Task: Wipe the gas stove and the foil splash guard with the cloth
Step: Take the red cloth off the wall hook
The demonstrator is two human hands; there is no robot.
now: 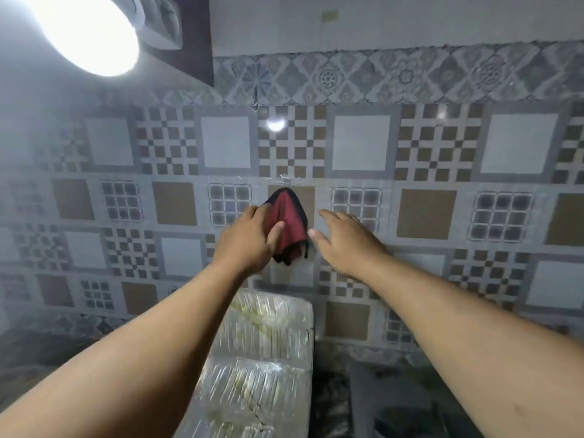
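Cloth [289,227], red, unlabelled, gripped by left hand [249,240] against tiled wall [426,213].

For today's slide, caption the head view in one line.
Left hand holds a red cloth at the tiled wall, right hand open beside it, above the foil guard.

A tiled wall [363,143] fills most of the view, patterned in squares: plain white, tan, checkerboards and small grids, all set in grey. At twelve o'clock a floral border band [395,75] runs across, with plain pale wall [379,23] above it. At eleven o'clock a round lamp [91,33] glares hard, and its small reflection [275,124] shines on the tiles. Beside the lamp stands a dark brown panel [197,36]. At five o'clock lies a dark mottled countertop [331,403].
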